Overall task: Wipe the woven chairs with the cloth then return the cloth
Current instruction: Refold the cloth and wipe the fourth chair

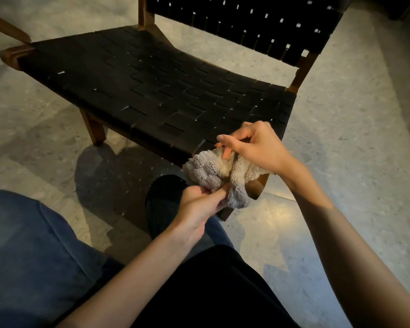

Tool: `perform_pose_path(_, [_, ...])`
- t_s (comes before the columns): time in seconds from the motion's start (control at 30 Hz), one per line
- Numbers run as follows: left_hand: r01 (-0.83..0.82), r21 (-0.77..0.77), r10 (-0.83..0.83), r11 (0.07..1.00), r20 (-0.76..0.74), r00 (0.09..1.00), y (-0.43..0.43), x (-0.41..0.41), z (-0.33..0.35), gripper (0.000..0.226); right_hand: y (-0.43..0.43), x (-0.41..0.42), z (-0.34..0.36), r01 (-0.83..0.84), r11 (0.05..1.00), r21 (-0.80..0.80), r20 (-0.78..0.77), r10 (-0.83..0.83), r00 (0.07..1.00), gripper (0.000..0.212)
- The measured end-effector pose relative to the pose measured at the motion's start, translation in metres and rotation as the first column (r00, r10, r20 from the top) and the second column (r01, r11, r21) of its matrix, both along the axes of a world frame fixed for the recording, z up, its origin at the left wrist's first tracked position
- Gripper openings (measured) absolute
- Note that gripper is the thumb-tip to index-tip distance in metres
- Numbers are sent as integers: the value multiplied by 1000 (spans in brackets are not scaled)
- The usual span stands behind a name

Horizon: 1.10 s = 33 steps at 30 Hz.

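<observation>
A low chair with a black woven seat (156, 91) and a woven backrest (258, 27) on a brown wooden frame fills the upper half of the head view. A fluffy grey cloth (211, 172) hangs bunched just off the seat's near right corner. My left hand (199, 204) pinches the cloth's lower edge from below. My right hand (253, 145) grips its upper part from above, fingers curled into the fabric. The cloth hides the chair's front right corner and part of its leg.
A pale speckled stone floor (353, 138) lies all around the chair. My knee in blue jeans (29, 245) is at the lower left, and my dark shoe (163, 200) stands by the chair's front leg. Another wooden chair part (7, 27) shows at the far left.
</observation>
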<state>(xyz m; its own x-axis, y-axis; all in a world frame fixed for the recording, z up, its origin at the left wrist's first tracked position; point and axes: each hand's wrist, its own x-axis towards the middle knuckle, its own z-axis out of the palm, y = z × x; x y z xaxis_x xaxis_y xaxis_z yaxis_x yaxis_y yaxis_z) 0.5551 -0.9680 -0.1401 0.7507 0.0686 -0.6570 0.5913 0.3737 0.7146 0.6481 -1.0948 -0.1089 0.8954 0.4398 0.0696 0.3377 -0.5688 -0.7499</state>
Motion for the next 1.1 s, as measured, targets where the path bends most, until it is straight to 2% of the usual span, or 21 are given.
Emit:
perform_pose_path(0.07, [19, 131, -24, 991, 37, 999, 6, -4, 7, 14, 1, 1, 3, -27, 999, -36, -2, 27, 1000, 27])
perform_pose_path(0.17, [66, 340, -130, 938, 168, 977, 27, -1, 25, 17, 4, 2, 6, -104, 993, -63, 35, 106, 994, 21])
perform_pose_path(0.23, [54, 423, -185, 904, 274, 944, 43, 8, 38, 20, 7, 6, 7, -63, 997, -46, 108, 67, 992, 16])
perform_pose_path(0.33, [-15, 570, -264, 821, 402, 877, 63, 35, 51, 30, 13, 16, 13, 46, 999, -28, 275, -36, 961, 26])
perform_pose_path(0.37, [-60, 659, -308, 750, 428, 849, 69, 48, 55, 34, 15, 22, 10, 63, 996, -61, 288, -43, 957, 31])
perform_pose_path(0.43, [-108, 833, -446, 542, 394, 804, 78, 74, 59, 41, 21, 34, 3, 51, 978, -200, 249, 0, 969, 44])
perform_pose_path(0.5, [-91, 930, -579, 356, 296, 760, 85, 96, 57, 42, 29, 40, -8, -44, 919, -392, 159, 114, 981, 58])
perform_pose_path(0.57, [-82, 970, -674, 228, 218, 706, 91, 112, 49, 40, 35, 40, -14, -157, 866, -475, 77, 219, 973, 66])
perform_pose_path(0.67, [-66, 978, -715, 196, 189, 673, 98, 128, 42, 40, 41, 40, -11, -211, 841, -498, -5, 241, 971, 76])
perform_pose_path(0.77, [-67, 985, -724, 157, 161, 670, 109, 145, 42, 41, 51, 50, -15, -194, 841, -505, 2, 226, 974, 71])
perform_pose_path(0.87, [-65, 983, -704, 172, 169, 690, 122, 168, 37, 40, 71, 71, -23, -162, 843, -513, -36, 167, 985, 63])
perform_pose_path(0.97, [-73, 982, -686, 177, 176, 705, 136, 195, 27, 40, 93, 100, -31, -133, 833, -537, -57, 122, 991, 62])
perform_pose_path(1.1, [-70, 971, -669, 228, 208, 713, 151, 231, 10, 38, 112, 128, -44, -98, 848, -522, -65, 75, 995, 61])
